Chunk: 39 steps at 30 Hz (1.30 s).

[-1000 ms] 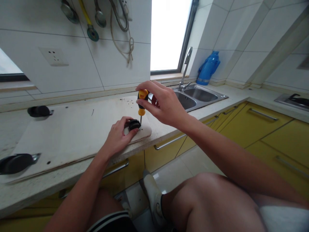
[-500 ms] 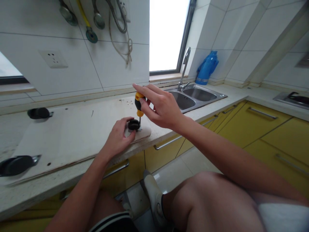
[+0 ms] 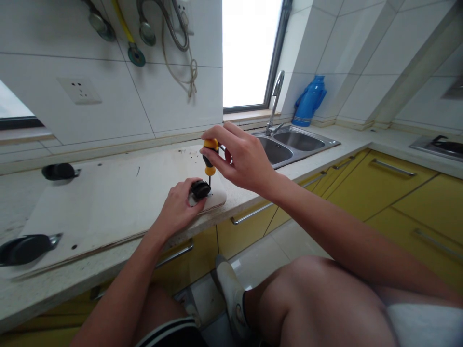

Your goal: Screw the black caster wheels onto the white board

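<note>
My right hand [image 3: 240,154] is closed around the handle of a yellow and black screwdriver [image 3: 210,170]. The screwdriver stands nearly upright, its shaft pointing down beside a black caster wheel [image 3: 200,189]. Thumb and fingers of my left hand [image 3: 179,205] grip that caster from both sides, near the right end of a white board [image 3: 115,197]. The board lies flat on the counter. The screwdriver's tip is at the caster's mounting plate; the screw itself is too small to make out.
Two more black casters sit on the board's left end, one at the back [image 3: 60,171] and one at the front [image 3: 27,249]. A steel double sink [image 3: 294,142] with a tap [image 3: 277,99] and a blue thermos flask [image 3: 309,101] are to the right. Yellow drawers [image 3: 249,224] line the counter's front.
The fingers of my right hand have shifted and curled round the screwdriver handle. The caster has tilted slightly in my left hand.
</note>
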Motion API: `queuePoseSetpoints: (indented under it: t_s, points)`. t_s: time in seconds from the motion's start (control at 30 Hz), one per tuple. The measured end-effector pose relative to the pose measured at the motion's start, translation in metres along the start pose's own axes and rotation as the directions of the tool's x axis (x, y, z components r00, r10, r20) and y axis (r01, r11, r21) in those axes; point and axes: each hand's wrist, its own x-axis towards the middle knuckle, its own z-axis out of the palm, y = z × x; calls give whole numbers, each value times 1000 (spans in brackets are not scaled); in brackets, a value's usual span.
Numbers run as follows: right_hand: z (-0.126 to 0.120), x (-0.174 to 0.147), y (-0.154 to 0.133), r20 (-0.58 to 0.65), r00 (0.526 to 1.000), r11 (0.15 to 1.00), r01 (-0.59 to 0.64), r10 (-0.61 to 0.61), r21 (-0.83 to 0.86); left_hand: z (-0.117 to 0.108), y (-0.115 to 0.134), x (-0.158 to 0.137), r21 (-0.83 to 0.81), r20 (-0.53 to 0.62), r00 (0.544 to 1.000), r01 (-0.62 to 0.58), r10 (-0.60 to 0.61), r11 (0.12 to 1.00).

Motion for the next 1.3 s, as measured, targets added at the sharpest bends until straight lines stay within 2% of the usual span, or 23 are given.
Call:
queuePoseSetpoints:
  t_s: [0.33,0.47,0.67,0.8,0.97,1.2,1.3]
  points:
    - [6,0,-1,-91,996,999,-29,25,-45,-3,6,0,-21,42,999,27,-26,999]
    - [9,-1,-2,-78,997,998,-28,23,-54,-1,6,-1,-26,34,999,38,-37,999]
    - [13,-4,-4,-61,998,988,-21,12,-154,0,8,-1,-20,15,999,44,-44,999]
    - [13,-7,-3,-87,996,997,19,-26,-78,2,7,-1,-12,6,999,48,-48,999]
    - [14,-8,-1,-37,998,998,54,-55,-40,3,5,-1,-2,-2,999,43,-43,999]
    - [13,-9,-5,-61,998,984,-2,-10,-181,2,6,-1,-4,4,1000,12,-12,1000]
    - [13,-9,-6,-46,999,989,-21,14,-148,2,6,-1,2,3,1000,18,-18,1000]
